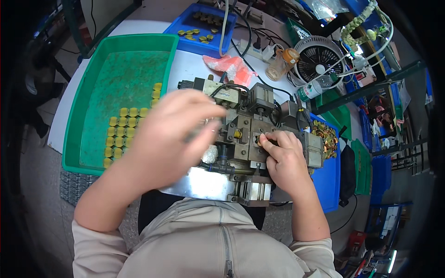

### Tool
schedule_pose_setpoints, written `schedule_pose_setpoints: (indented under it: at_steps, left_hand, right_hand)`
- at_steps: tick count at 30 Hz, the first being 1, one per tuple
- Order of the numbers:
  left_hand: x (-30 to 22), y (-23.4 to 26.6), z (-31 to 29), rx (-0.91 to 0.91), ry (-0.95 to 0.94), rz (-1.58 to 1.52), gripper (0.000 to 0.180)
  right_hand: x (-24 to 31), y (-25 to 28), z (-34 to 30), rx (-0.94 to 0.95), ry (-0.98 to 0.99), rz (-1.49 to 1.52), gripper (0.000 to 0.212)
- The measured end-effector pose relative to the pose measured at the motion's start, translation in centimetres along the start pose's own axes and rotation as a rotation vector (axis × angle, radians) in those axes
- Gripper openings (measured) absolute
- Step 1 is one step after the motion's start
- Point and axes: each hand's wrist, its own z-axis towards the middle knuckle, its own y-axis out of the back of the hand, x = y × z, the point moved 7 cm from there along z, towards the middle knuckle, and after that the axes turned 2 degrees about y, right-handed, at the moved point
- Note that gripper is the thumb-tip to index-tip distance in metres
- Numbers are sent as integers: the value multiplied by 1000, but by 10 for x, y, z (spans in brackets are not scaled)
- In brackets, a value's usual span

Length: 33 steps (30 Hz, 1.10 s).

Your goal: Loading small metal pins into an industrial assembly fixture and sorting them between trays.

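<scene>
A metal fixture [250,132] with blocks, bolts and small cylinders stands in front of me. My right hand [286,160] is over its middle, thumb and index finger pinched together at a slot; whatever they hold is mostly hidden under the fingertips. Just left of those fingertips, a small yellow piece [238,133] sits in a block of the fixture. My left hand [178,134] is smeared by motion between the fixture and a green tray [74,134], so its grip is unclear. Yellow metal pieces [122,122] lie in rows in that tray, partly behind my left hand and forearm.
A blue tray [172,28] with yellow and dark pieces lies at the back. Behind the fixture are a pink cloth [232,69], cables, an orange-lidded jar [280,65], a bottle [310,89] and a fan [320,53]. A blue bin [330,185] with brassy parts stands at right.
</scene>
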Motion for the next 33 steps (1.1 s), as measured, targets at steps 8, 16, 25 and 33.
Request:
schedule_pose_setpoints:
  at_steps: [8,16,25,33]
  left_hand:
    - [-6,-145,29,452,-121,230,22]
    - [-2,-163,28,602,-227,213,16]
    - [-10,-149,42,648,-137,204,28]
    - [49,4,31,221,503,-400,30]
  right_hand:
    - [-29,49,-39,-447,-60,-7,48]
    - [-176,56,-195,-514,-709,44,34]
    - [-197,-14,-233,-124,-1090,151,34]
    - [-214,-26,-261,-211,-1121,290,21]
